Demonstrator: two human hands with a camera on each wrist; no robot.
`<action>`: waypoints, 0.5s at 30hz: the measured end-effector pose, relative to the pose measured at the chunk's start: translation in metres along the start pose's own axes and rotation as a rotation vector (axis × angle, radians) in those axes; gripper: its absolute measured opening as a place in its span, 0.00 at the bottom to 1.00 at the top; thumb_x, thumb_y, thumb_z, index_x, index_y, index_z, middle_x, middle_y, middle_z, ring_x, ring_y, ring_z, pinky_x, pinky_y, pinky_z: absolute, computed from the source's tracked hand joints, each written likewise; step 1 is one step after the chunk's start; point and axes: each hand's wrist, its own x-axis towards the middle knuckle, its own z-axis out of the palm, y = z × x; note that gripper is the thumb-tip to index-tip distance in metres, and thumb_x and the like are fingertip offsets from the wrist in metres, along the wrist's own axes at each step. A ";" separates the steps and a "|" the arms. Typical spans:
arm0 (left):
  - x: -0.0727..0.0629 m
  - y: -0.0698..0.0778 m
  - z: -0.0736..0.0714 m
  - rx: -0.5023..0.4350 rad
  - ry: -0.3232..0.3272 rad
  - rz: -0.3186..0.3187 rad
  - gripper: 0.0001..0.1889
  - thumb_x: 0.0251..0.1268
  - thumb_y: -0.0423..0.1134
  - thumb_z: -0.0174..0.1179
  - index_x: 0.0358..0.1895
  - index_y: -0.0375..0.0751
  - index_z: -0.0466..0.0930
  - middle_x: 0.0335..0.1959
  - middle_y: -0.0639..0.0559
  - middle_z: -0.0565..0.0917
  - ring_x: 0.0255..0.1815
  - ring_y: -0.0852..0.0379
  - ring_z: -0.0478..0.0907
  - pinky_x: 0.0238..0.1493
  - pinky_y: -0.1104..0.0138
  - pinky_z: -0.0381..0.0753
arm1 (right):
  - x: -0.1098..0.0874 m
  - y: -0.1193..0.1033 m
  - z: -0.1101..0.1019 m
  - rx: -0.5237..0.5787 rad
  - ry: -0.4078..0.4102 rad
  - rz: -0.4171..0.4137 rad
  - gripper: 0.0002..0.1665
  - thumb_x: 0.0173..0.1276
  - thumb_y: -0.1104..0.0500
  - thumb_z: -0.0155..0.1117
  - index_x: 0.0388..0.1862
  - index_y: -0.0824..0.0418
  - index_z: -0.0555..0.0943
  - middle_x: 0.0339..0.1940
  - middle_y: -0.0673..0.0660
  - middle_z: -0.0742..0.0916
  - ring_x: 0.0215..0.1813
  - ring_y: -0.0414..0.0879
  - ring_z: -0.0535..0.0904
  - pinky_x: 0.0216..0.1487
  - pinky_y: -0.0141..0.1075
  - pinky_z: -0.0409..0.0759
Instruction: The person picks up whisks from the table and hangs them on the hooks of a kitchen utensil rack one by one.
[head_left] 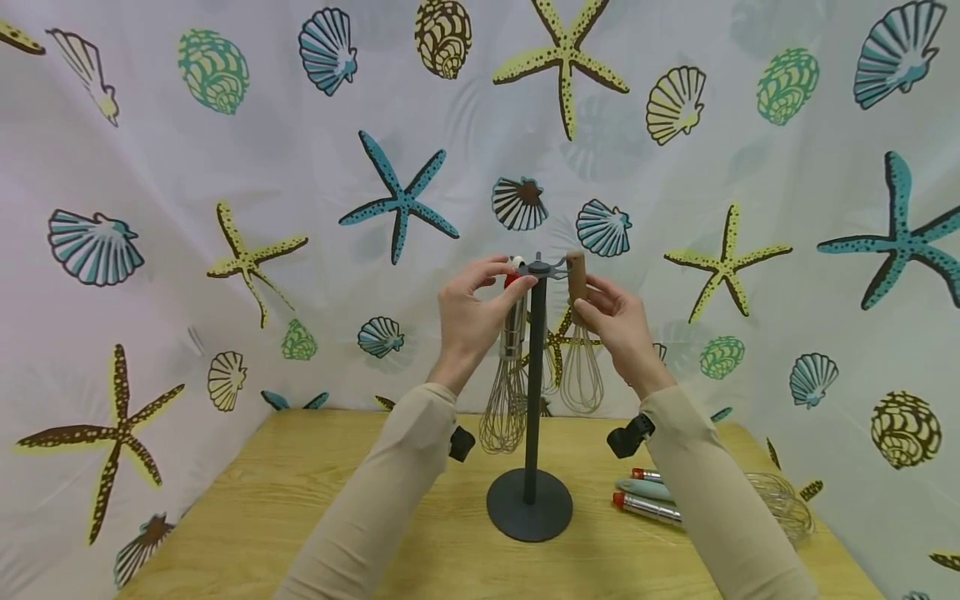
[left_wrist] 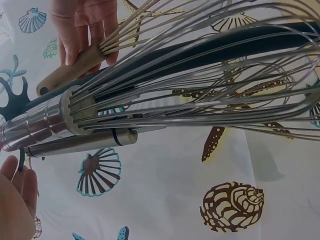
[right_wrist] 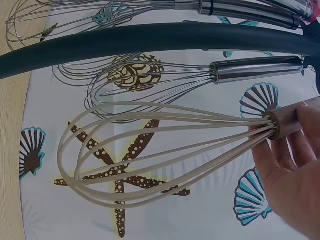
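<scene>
A dark whisk stand (head_left: 534, 383) with a hooked top and round base stands upright on the table. My left hand (head_left: 476, 304) pinches at its hooked top, thumb and fingers around the red end of a hanging metal-handled whisk (head_left: 504, 408). My right hand (head_left: 617, 321) grips a wooden-handled whisk (right_wrist: 145, 162) by the handle, thumb on one side and fingers on the other. That whisk hangs wires down, its handle's holed top right at a hook (head_left: 558, 265). Behind the pole hangs another steel-handled whisk (right_wrist: 255, 69), with a slim-handled one (left_wrist: 82, 144) beside the red-ended whisk.
Several whisks lie at the right of the wooden table (head_left: 322, 475), partly behind my right sleeve; one has a pale blue handle (head_left: 645, 488), another a red-ended metal handle (head_left: 648, 507). A curtain (head_left: 285, 142) printed with shells and starfish hangs close behind the table.
</scene>
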 end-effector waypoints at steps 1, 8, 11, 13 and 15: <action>0.000 0.000 0.000 0.001 0.001 -0.004 0.16 0.56 0.47 0.72 0.40 0.38 0.88 0.52 0.45 0.86 0.55 0.56 0.80 0.52 0.60 0.81 | 0.001 0.000 0.000 0.000 0.000 0.002 0.31 0.74 0.63 0.57 0.74 0.56 0.66 0.69 0.61 0.77 0.65 0.52 0.78 0.60 0.41 0.79; 0.003 0.001 -0.001 0.002 -0.010 -0.029 0.16 0.56 0.48 0.72 0.39 0.38 0.88 0.50 0.46 0.86 0.53 0.56 0.81 0.51 0.59 0.80 | 0.002 -0.004 0.001 0.021 -0.005 0.004 0.30 0.74 0.64 0.57 0.74 0.56 0.67 0.68 0.61 0.77 0.62 0.52 0.80 0.56 0.36 0.81; 0.004 0.001 -0.003 -0.006 -0.023 -0.048 0.16 0.55 0.48 0.73 0.40 0.38 0.88 0.50 0.46 0.87 0.52 0.56 0.81 0.51 0.59 0.79 | 0.003 -0.004 0.002 0.020 -0.010 0.003 0.30 0.74 0.64 0.57 0.74 0.56 0.67 0.67 0.62 0.78 0.60 0.50 0.81 0.54 0.34 0.82; 0.004 0.001 -0.004 -0.011 -0.029 -0.053 0.16 0.55 0.47 0.73 0.40 0.38 0.88 0.50 0.46 0.87 0.51 0.56 0.81 0.50 0.60 0.79 | 0.004 -0.002 0.002 0.014 -0.011 0.005 0.30 0.74 0.64 0.57 0.74 0.56 0.67 0.67 0.63 0.78 0.59 0.48 0.81 0.53 0.33 0.82; 0.004 0.001 -0.004 -0.017 -0.038 -0.057 0.16 0.55 0.47 0.73 0.40 0.38 0.88 0.50 0.46 0.87 0.50 0.56 0.81 0.49 0.60 0.79 | 0.004 -0.001 0.003 0.007 -0.011 0.005 0.30 0.74 0.64 0.57 0.74 0.56 0.67 0.67 0.62 0.78 0.59 0.47 0.81 0.54 0.34 0.82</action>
